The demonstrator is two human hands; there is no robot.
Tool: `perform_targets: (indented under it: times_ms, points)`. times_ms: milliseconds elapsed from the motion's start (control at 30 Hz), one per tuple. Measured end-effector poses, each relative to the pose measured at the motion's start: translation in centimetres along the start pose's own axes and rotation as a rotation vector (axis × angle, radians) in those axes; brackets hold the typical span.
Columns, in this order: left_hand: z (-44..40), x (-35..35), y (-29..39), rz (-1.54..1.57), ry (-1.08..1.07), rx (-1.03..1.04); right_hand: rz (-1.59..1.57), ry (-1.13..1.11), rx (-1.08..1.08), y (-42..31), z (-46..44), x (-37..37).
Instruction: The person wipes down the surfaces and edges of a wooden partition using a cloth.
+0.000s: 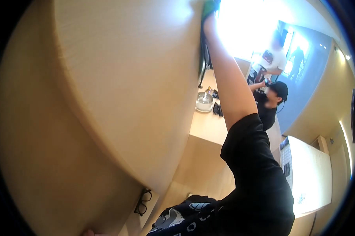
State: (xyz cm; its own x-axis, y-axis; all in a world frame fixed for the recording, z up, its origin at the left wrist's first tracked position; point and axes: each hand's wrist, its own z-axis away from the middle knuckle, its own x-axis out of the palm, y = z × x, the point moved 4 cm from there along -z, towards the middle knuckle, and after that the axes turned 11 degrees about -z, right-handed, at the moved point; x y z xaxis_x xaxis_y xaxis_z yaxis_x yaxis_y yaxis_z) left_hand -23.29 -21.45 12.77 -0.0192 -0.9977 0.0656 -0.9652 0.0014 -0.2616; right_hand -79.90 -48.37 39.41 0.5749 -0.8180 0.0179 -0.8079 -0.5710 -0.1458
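Observation:
My right arm reaches up to the top edge of the view along a large pale wooden panel [126, 78]. At its end my right hand [209, 15] is mostly hidden by a green, cloth-like thing [211, 6] against the panel's edge. The fingers there do not show, so their grip cannot be made out. Only a small bit of my left hand [89, 233] shows at the bottom edge, close to the wooden surface; its fingers are mostly out of view.
Black-framed glasses [143, 202] lie on a narrow wooden ledge. A metal pot [204, 101] and small dark packets [218, 109] stand on a light table [209, 128]. Two people are beyond it, one in a black cap [278, 89]. A bright white panel [311, 173] is at the right.

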Motion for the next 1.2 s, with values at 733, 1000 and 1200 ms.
perform_targets:
  times_ms: [733, 1000, 1200]
  points:
    - [3.0, -11.4, -2.4, -0.001, -0.097, -0.084, -0.211, -0.104, -0.361, -25.4, 8.9, -6.2]
    - [1.8, -14.3, -5.4, 0.011, -0.083, -0.131, -0.170, -0.009, -0.187, -24.9, 5.1, -5.7]
    - [1.9, -14.2, -4.1, 0.092, -0.071, -0.142, -0.207, -0.160, -0.356, -33.7, 7.1, -6.2]
